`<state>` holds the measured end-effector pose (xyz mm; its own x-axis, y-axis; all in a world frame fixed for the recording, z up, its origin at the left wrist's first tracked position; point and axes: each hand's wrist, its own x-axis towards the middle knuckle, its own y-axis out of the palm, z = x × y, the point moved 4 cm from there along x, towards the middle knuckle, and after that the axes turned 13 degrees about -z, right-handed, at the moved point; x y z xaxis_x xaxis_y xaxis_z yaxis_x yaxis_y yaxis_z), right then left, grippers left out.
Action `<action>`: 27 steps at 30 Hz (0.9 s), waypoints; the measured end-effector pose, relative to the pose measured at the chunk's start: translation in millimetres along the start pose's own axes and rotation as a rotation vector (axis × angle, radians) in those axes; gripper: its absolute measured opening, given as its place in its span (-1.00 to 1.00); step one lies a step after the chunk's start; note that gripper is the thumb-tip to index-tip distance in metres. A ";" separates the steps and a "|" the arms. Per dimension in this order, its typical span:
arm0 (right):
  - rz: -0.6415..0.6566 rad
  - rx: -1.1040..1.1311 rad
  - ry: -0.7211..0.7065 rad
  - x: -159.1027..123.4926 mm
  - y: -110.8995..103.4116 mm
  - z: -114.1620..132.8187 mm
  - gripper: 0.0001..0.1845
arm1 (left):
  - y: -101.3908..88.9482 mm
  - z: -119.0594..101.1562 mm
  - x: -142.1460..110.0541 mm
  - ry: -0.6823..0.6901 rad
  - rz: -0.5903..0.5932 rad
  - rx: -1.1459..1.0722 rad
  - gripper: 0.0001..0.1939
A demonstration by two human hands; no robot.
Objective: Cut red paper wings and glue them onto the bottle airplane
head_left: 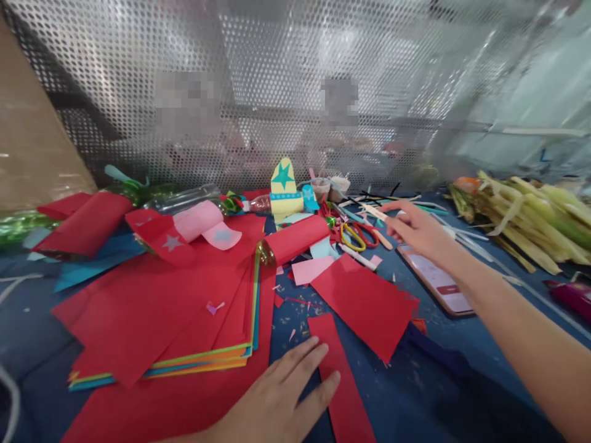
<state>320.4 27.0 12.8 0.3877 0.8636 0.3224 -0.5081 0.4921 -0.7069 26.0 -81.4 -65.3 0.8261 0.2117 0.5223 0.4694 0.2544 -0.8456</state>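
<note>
My left hand (289, 394) lies with fingers spread, their tips resting on a narrow red paper strip (344, 394) on the blue tabletop. Over the right side my right hand (413, 227) reaches out, its index finger stretched and the other fingers partly bent, with nothing visible held. Close to its fingertips are a pale flat stick (373, 213) and two pairs of scissors, one with yellow handles (351, 237), one with red handles (369, 235). A phone (436, 280) with a lit screen lies beneath my right wrist. A red paper sheet (364, 301) lies between my hands.
Stacked coloured paper (161, 307), mostly red, covers the left. Behind it stand a red-wrapped tube (302, 239), a red-and-pink paper craft (198, 224) and a yellow craft with a green star (286, 203). Corn husks (530, 215) lie far right, before a perforated metal panel (277, 80).
</note>
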 end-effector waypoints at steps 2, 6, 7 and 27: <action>0.038 0.149 -0.039 -35.9 -1.1 20.4 -0.79 | -6.3 -2.9 5.5 -0.025 0.065 -0.097 -0.47; 0.230 0.458 -0.054 -107.5 13.1 49.6 -0.82 | -9.7 -5.8 10.9 -0.017 0.136 -0.243 -0.43; 0.274 0.434 -0.065 -121.2 19.0 52.2 -0.83 | -9.1 -5.9 10.7 -0.014 0.137 -0.262 -0.43; 0.173 0.212 -0.399 -148.9 39.9 45.7 -0.87 | -0.8 -14.4 1.0 -0.079 0.027 -0.235 -0.73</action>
<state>207.3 -76.9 -34.7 -0.0209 0.8892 0.4570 -0.7007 0.3131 -0.6411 31.0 -94.9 -65.7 0.8166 0.2911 0.4985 0.5150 0.0228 -0.8569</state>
